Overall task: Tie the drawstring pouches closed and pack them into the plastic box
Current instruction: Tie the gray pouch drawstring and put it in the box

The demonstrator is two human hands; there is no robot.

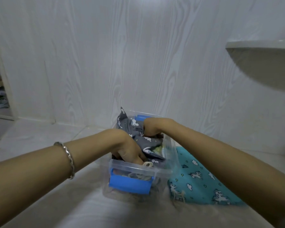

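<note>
The grey pouch [138,134] with its white unicorn print sits inside the clear plastic box [169,146], one corner poking up over the far rim, and both hands are pressed down into it. The left hand [130,150] pushes at the near end, fingers curled down onto the cloth beside a loop of cream drawstring [148,165]; the right hand [152,127] bunches the cloth at the far end, fingers folded under and gripping it. The teal pouch [202,176] lies flat on the pale surface [56,203] just beside the box on the right, its long axis running away from the person, its frayed cord end nearest; the right hand is closer to it. Whether either pouch is knotted cannot be told: the fingertips are buried, the box's blue latch [130,184] screens the near wall, and motion blur softens the box.
</note>
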